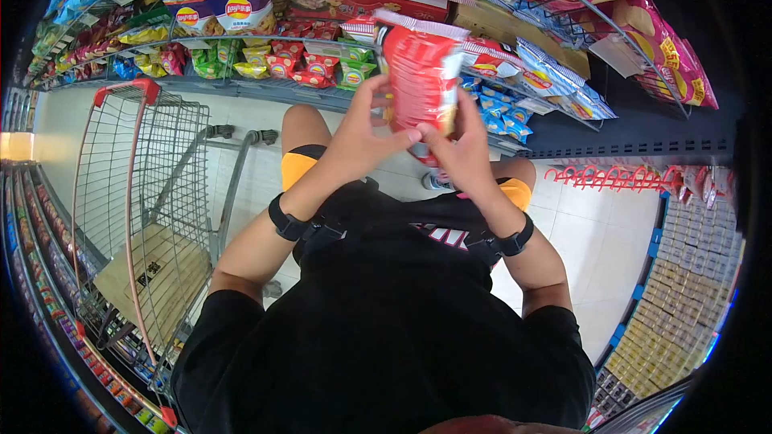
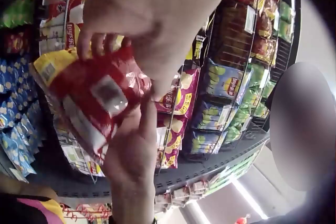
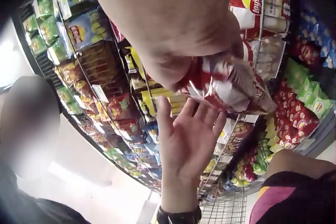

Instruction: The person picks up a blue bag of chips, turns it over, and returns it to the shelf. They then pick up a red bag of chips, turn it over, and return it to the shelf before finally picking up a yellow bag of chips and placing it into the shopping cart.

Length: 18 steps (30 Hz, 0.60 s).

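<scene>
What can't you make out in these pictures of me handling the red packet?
- Head view: small print on the red packet, blurred.
- Left wrist view: print on the packet's pale label, blurred.
- Right wrist view: part of the packet, hidden by the right hand.
- Head view: dark marks inside the trolley, too small to read.

Snack shelves (image 1: 635,130) border pale tiled floor (image 1: 599,229).

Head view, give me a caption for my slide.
Bare fingers hold a mostly red plastic snack bag before stocked dark metal shelves, a grey wire shopping cart at left.
</scene>
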{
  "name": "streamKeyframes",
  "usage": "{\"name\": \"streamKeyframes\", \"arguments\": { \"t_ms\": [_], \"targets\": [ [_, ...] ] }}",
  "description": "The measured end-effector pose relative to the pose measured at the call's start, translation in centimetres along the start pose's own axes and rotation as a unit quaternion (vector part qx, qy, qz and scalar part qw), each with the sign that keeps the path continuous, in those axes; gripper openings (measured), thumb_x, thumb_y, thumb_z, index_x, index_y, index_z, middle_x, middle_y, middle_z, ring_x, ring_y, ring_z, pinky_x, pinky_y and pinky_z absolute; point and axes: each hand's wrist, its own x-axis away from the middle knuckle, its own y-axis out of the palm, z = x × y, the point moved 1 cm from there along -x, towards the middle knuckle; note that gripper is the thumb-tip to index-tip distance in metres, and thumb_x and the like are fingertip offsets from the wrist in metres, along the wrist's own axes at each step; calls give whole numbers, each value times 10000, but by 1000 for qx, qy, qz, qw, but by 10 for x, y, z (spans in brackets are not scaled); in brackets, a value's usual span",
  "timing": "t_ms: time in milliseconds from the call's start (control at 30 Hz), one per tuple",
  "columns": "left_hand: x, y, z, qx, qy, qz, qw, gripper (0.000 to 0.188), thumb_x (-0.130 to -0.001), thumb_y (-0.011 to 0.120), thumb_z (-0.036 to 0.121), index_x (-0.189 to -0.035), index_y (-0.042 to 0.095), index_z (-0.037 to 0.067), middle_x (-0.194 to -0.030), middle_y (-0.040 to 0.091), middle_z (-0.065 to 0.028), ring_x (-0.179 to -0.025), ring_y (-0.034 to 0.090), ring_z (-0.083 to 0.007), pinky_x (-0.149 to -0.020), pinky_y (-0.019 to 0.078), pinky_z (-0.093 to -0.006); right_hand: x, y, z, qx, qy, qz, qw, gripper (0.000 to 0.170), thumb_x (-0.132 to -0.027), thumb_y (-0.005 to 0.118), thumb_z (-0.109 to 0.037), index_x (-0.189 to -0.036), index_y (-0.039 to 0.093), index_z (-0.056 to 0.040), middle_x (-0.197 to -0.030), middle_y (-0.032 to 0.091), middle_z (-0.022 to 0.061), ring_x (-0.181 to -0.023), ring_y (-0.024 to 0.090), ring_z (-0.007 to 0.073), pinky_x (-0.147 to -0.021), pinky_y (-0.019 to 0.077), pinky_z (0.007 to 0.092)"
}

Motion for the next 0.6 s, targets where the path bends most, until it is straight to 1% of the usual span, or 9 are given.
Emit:
{"name": "streamKeyframes", "arguments": {
  "t_ms": [67,167,200,300,333,433,500,567,600],
  "targets": [
    [-2,2,5,65,35,33,997,683,-711,804,170,-1287,460,44,-1243,544,-91,-1130,552,-234,-925,462,-349,3,7,-6,-5,1,-73,997,557,-811,715,-83,-1307,464,-58,-1314,463,107,-1056,592,192,-863,501,305],
    [-8,-27,18,-46,-93,44,994,687,-703,811,161,-1283,465,36,-1174,596,-109,-1081,584,-225,-924,467,-346,0,4,-5,-56,26,-175,983,503,-818,719,-103,-1269,500,-61,-1273,493,91,-1025,603,181,-827,511,305],
    [-8,-32,15,0,-102,41,994,645,-726,785,101,-1272,457,-3,-1146,614,-95,-1030,597,-159,-906,478,-315,-5,-2,10,-52,72,-167,982,532,-817,731,-117,-1272,469,-38,-1224,514,83,-964,619,165,-775,518,289],
    [-2,-57,-4,14,-115,-44,992,604,-740,768,80,-1261,473,-1,-1156,613,-100,-1045,588,-152,-903,477,-311,-20,-12,21,-56,91,-41,993,577,-813,741,-130,-1284,426,-20,-1187,542,91,-899,627,151,-731,512,263],
    [1,-65,-10,33,-101,-55,993,602,-734,775,90,-1253,485,-4,-1149,618,-100,-1056,583,-158,-915,470,-313,-24,-14,15,-78,113,-63,988,629,-809,749,-138,-1306,385,-9,-1189,553,117,-868,611,133,-702,499,248],
    [2,-101,-46,-3,-105,-124,987,610,-736,778,106,-1257,484,-10,-1146,616,-89,-1064,575,-158,-941,450,-315,-29,-4,-7,-128,135,-236,954,601,-810,753,-156,-1285,416,-6,-1157,578,117,-865,595,110,-672,491,248],
    [-8,-104,-7,21,-30,-45,998,604,-734,762,117,-1257,486,-8,-1172,591,-101,-1080,559,-157,-951,430,-307,-37,13,-8,-81,116,-221,965,490,-819,743,-150,-1209,502,23,-1097,601,91,-868,588,94,-658,484,239],
    [-23,-125,-15,-94,74,59,991,589,-730,733,100,-1257,487,3,-1178,586,-104,-1072,562,-161,-939,435,-304,-53,30,-6,-40,109,-191,975,438,-822,738,-148,-1171,545,31,-1056,616,81,-890,595,94,-672,482,229],
    [-25,-131,-9,-147,92,74,982,581,-730,717,91,-1257,487,10,-1175,586,-99,-1065,566,-163,-932,439,-307,-61,42,-2,-47,62,-173,982,398,-833,703,-81,-1173,550,59,-1119,584,97,-983,591,118,-737,501,248]
  ]
}}
